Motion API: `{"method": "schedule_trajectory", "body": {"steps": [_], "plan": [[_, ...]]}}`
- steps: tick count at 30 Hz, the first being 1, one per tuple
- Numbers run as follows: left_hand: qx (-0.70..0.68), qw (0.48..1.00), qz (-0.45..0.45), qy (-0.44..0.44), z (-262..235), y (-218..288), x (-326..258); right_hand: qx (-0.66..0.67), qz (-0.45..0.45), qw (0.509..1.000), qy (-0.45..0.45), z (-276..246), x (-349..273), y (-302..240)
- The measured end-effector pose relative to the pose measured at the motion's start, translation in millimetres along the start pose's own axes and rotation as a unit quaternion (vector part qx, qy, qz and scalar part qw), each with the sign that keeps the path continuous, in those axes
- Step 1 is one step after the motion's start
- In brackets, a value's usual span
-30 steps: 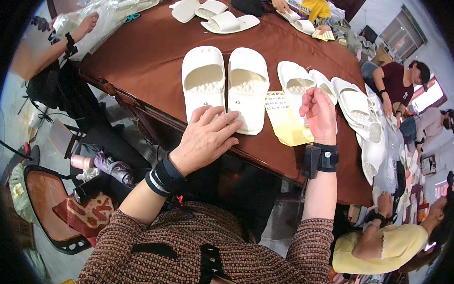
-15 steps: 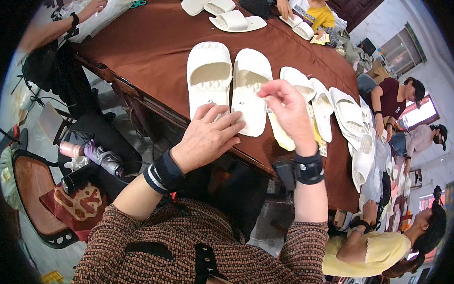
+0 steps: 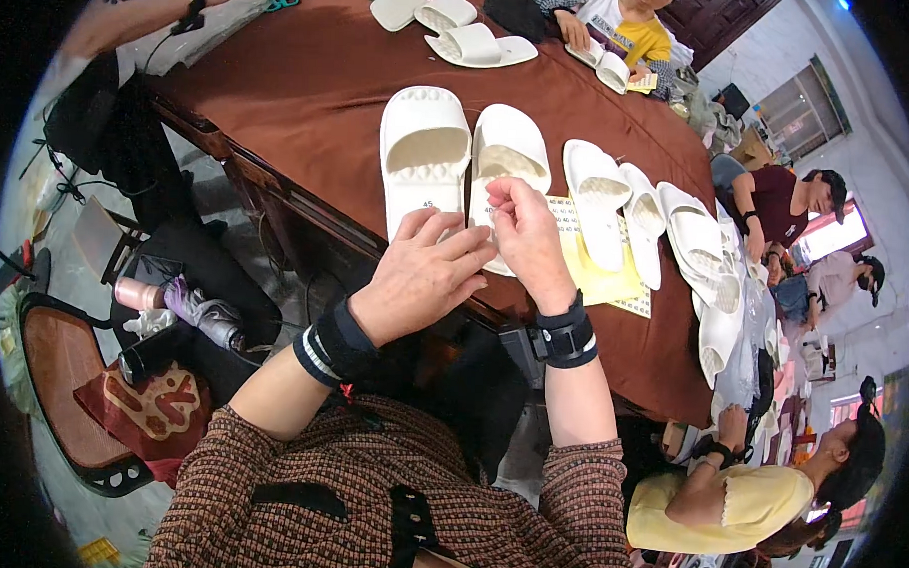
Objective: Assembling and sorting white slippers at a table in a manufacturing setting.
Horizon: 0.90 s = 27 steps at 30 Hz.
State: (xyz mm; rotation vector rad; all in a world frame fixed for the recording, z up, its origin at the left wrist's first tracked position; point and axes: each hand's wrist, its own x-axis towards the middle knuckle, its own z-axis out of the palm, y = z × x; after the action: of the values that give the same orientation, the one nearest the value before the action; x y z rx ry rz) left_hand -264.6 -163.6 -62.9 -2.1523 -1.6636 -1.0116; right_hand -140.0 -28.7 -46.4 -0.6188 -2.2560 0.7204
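Two white slide slippers lie side by side before me on the brown cloth, toes pointing away: a left slipper (image 3: pixel 425 113) and a right slipper (image 3: pixel 512 134). A small printed mark shows on the left one's footbed. My left hand (image 3: pixel 420 278) lies across their heel ends, fingers stretched and slightly apart. Over the right slipper's footbed, my right hand (image 3: pixel 526 236) has thumb and fingers pinched together; whatever is between the fingertips cannot be made out. Beside that hand lies a yellow-backed sheet of small printed labels (image 3: pixel 629 295), partly under another white slipper (image 3: pixel 596 189).
More white slippers (image 3: pixel 697 232) line the table's right side, with others (image 3: pixel 478 46) at the far edge. Across the brown-covered table (image 3: pixel 300 108), a person in yellow and white (image 3: pixel 638 35) handles slippers. Other people work on the right. A chair (image 3: pixel 65 391) stands at left.
My right hand has moved left and slightly down, from the right slipper's edge to over its footbed, uncovering more of the label sheet. My left hand stays on the heels.
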Motion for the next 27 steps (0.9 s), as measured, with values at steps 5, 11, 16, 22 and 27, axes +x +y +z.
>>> {"method": "schedule_trajectory", "body": {"steps": [5, 11, 16, 22, 27], "plan": [[-0.004, 1.000, 0.005, 0.006, 1, 0, 1, -0.036, -0.017, 0.999, -0.002, 0, 0, 3], [0.000, 1.000, 0.001, 0.003, 1, 1, 1, 0.012, 0.018, 1.000, -0.009, 2, 1, 9], [0.002, 1.000, 0.000, -0.004, 0, 2, 1, 0.033, 0.053, 0.998, -0.010, 4, 3, 11], [0.002, 1.000, 0.002, -0.003, 0, 2, 1, -0.054, -0.046, 0.997, 0.028, 7, 6, 5], [0.004, 1.000, 0.001, -0.008, 0, 1, 2, -0.076, -0.087, 0.993, 0.033, 9, 8, 7]]}}
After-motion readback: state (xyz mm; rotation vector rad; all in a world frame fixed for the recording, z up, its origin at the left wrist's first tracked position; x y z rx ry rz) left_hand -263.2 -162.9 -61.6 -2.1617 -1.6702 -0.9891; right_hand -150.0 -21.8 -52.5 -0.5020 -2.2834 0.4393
